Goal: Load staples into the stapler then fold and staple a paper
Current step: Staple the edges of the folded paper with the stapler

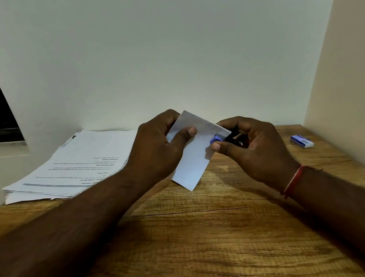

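Stapler (222,140) nose leftward onto paper (192,161)

The near half of the wooden table (195,246) lay open. A stack of papers (72,167) blocked the far left; a small staple box (302,141) sat far right, near the wall (350,84).

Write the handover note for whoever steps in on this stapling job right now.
Left hand: holds the folded paper up off the wooden table, thumb on its face.
Right hand: grips the small blue stapler, its mouth over the paper's right edge.
Staple box: lies closed on the table at far right. Stack of printed sheets: back left.
Done: paper folded, stapler positioned; loading cannot be confirmed from this view.
Left: squeeze to staple, check the staple holds, put everything down.
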